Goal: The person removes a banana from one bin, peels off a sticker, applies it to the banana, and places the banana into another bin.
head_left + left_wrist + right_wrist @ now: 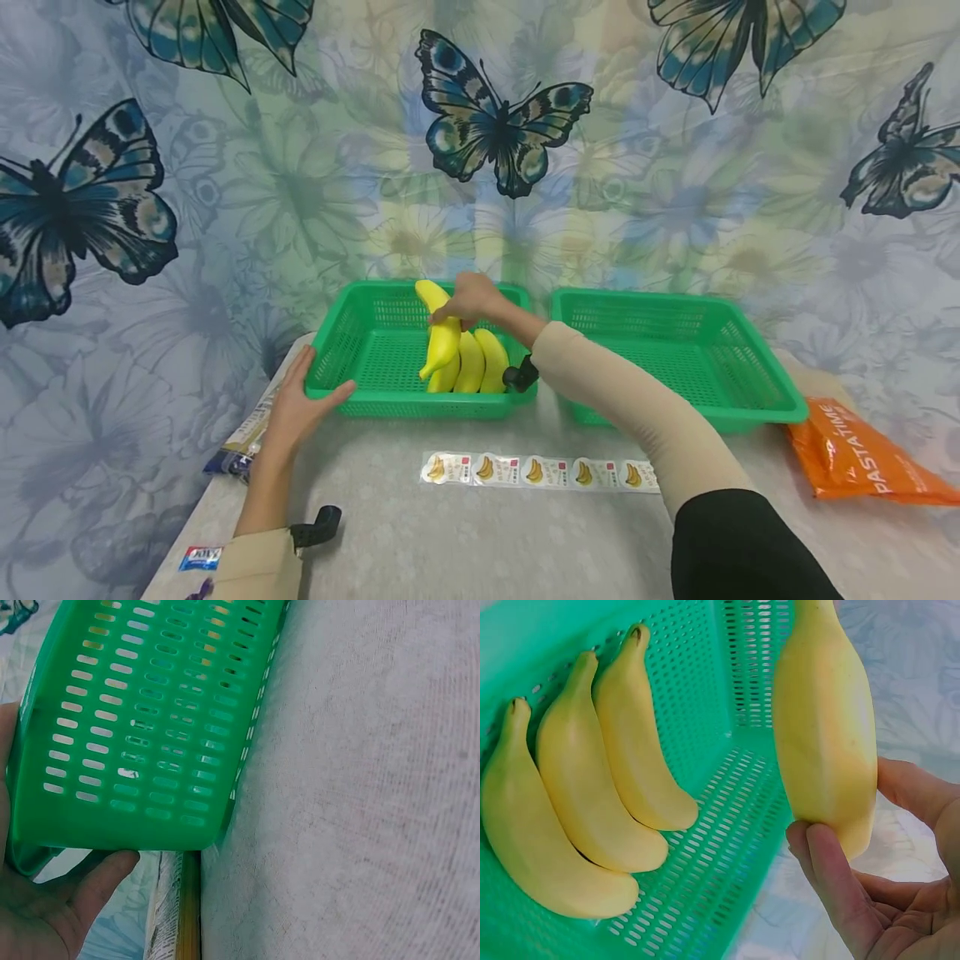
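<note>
My right hand [472,297] pinches a yellow banana [825,727] between thumb and fingers, holding it up over the left green basket [420,406]. In the right wrist view, three more bananas [570,802] lie side by side in that basket, along its wall. Around the basket's front left corner, my left hand [292,404] is spread, its fingers straight along the left side and its thumb toward the front rim. Up close in the left wrist view, the left thumb [109,877] lies at the edge of the slotted basket wall [150,817].
A second green basket [686,412] stands to the right. In front lies a strip of banana stickers [536,472]. An orange Pastatime bag [862,454] sits at the right, a dark package [232,458] and a small blue packet [200,558] at the left. A butterfly-print cloth [637,208] hangs behind.
</note>
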Demonstrator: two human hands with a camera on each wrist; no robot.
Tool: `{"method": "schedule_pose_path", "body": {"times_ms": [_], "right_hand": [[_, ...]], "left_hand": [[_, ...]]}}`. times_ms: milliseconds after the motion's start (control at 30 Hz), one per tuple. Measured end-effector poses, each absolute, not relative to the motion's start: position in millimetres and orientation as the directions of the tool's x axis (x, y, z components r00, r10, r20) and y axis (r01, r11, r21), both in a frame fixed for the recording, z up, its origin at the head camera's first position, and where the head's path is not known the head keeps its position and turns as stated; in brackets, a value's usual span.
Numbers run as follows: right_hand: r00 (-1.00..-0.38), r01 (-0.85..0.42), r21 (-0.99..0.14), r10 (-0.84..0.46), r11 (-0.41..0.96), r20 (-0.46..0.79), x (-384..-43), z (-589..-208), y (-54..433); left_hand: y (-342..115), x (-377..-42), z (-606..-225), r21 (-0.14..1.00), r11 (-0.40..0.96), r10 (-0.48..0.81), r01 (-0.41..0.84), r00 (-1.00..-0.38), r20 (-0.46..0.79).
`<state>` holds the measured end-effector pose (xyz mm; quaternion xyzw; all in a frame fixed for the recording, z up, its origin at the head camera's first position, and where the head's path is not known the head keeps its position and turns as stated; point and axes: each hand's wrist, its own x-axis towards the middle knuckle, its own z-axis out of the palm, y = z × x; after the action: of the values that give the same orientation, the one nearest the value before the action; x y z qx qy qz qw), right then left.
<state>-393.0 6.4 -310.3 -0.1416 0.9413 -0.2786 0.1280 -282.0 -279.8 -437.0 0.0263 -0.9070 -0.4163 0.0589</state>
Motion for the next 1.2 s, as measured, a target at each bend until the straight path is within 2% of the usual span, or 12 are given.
{"method": "schedule_pose_path", "body": {"times_ms": [533,1200], "right_hand": [[-0.963,-0.126,-0.576,-0.239,0.808,-0.126,-344,-302,67],[-0.979,-0.069,-0.568,-0.165,0.82,-0.12,-260,-321,114]], "left_hand": [[-277,-289,-437,0.759,0.651,-0.083,0.003,-0.994,0.076],[-275,-283,-437,0.786,0.617,-0.127,-0.035,-0.99,0.055]]}}
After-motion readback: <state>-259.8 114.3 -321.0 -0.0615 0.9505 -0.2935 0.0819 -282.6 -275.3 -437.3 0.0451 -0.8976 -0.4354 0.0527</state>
